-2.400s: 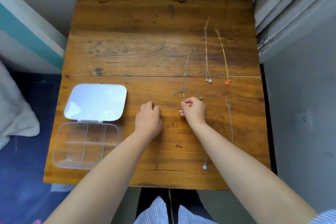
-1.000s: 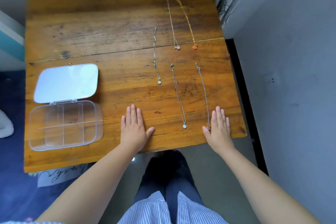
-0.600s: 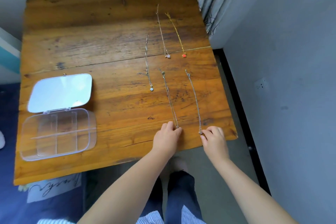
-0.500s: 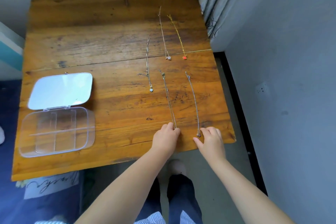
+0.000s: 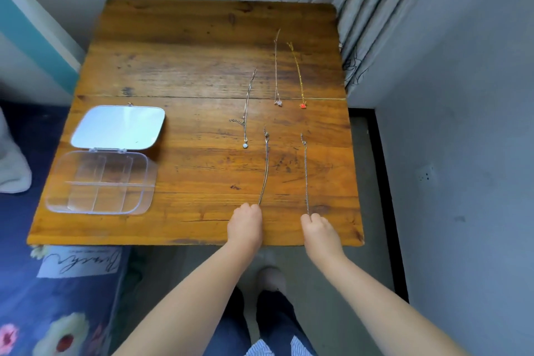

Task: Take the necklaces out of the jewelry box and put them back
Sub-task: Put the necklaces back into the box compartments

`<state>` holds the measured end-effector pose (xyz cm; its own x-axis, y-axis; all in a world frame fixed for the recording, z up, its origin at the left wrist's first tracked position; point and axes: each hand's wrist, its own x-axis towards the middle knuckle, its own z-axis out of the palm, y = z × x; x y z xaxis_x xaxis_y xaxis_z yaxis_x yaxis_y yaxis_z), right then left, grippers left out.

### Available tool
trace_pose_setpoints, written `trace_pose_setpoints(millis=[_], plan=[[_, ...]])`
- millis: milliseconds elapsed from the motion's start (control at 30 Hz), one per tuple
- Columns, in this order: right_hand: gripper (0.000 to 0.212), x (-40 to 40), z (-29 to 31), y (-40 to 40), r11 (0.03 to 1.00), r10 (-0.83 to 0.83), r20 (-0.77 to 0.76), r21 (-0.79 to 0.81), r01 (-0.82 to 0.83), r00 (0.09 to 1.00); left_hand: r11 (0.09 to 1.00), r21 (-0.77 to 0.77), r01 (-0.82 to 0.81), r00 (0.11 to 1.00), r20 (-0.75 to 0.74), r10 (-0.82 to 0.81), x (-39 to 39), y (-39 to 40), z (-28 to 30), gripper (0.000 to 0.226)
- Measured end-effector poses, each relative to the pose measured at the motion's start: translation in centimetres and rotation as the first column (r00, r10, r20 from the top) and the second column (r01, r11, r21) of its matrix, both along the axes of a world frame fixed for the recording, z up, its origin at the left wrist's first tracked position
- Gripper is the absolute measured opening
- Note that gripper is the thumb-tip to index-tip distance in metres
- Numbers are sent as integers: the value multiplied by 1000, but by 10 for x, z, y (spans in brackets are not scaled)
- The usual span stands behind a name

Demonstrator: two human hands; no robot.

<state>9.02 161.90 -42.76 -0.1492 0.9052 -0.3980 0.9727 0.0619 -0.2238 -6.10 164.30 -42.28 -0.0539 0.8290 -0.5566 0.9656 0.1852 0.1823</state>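
Both hands, flat a second ago, now fists: left (image 5: 245, 222) on curved chain (image 5: 265, 170), right (image 5: 318, 229) on straight chain (image 5: 305, 176).

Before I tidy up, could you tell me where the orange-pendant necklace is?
The orange-pendant necklace lies far right on the table, beside the pink-pendant necklace.

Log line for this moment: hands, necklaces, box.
left hand: pinching near chain end | right hand: pinching right chain end | jewelry box: open, empty | necklaces on table: five
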Motion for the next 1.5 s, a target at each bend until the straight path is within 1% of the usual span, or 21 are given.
trace_pose_setpoints(millis=[67, 133, 200, 267, 300, 367, 433, 500, 567, 633, 700, 800, 900, 933, 1000, 1067, 1167, 1233, 1300, 1400, 1500], plan=[[31, 1, 3, -2, 999, -25, 8, -24, 25, 1000, 999, -14, -40, 999, -11, 40, -9, -7, 6, 26], [20, 6, 2, 2, 987, -148, -23, -59, 147, 989, 997, 9, -79, 996, 30, 79, -18, -10, 11, 23], [21, 11, 4, 5, 948, -300, -65, -134, 289, 952, 993, 55, -103, 990, 105, 97, -29, -18, 18, 22], [21, 13, 8, 8, 885, -441, -141, -232, 404, 886, 982, 87, -169, 965, 218, 147, -42, -27, 29, 25], [22, 10, 13, 10, 845, -513, -192, -282, 454, 836, 969, 88, -231, 937, 288, 197, -50, -31, 35, 25], [29, -4, 29, 16, 762, -638, -330, -406, 505, 696, 927, 68, -368, 849, 430, 306, -67, -39, 50, 24], [32, -25, 50, 24, 721, -689, -462, -521, 457, 559, 866, 51, -497, 737, 552, 390, -85, -47, 68, 23], [30, -49, 76, 33, 742, -664, -561, -577, 341, 495, 801, 44, -597, 640, 629, 442, -105, -54, 84, 22], [30, -74, 100, 41, 795, -596, -675, -573, 199, 436, 750, 75, -657, 588, 674, 447, -127, -59, 98, 22], [34, -97, 119, 47, 813, -570, -761, -577, 77, 312, 696, 129, -706, 555, 711, 432, -150, -63, 109, 19], [39, -122, 132, 51, 822, -558, -805, -569, 6, 203, 625, 150, -766, 494, 760, 423, -175, -66, 118, 16], [40, -164, 145, 55, 831, -538, -834, -549, -84, 126, 566, 112, -816, 389, 832, 395, -216, -68, 128, 19], [49, -211, 154, 55, 840, -502, -858, -514, -172, 107, 542, 107, -833, 335, 878, 342, -259, -65, 137, 25], [54, -228, 157, 54, 843, -490, -865, -502, -193, 107, 539, 102, -836, 317, 891, 324, -274, -62, 140, 27], [57, -262, 163, 55, 850, -472, -877, -480, -216, 91, 540, 79, -838, 279, 913, 299, -304, -52, 145, 33], [57, -294, 168, 59, 850, -482, -875, -479, -219, 45, 550, 37, -834, 230, 930, 285, -331, -38, 148, 35], [57, -336, 174, 70, 839, -523, -851, -508, -193, -36, 604, -11, -797, 176, 952, 250, -361, -13, 149, 32], [54, -355, 174, 80, 823, -567, -817, -556, -115, -106, 648, -29, -761, 176, 952, 250, -373, 3, 147, 28], [45, -367, 172, 91, 803, -589, -791, -595, -18, -165, 686, -45, -726, 185, 948, 257, -379, 16, 144, 22], [38, -376, 165, 104, 772, -595, -775, -625, 115, -212, 724, -78, -685, 183, 944, 275, -384, 30, 136, 17], [37, -381, 155, 111, 730, -612, -754, -655, 196, -240, 762, -100, -640, 200, 936, 290, -387, 36, 126, 18]])
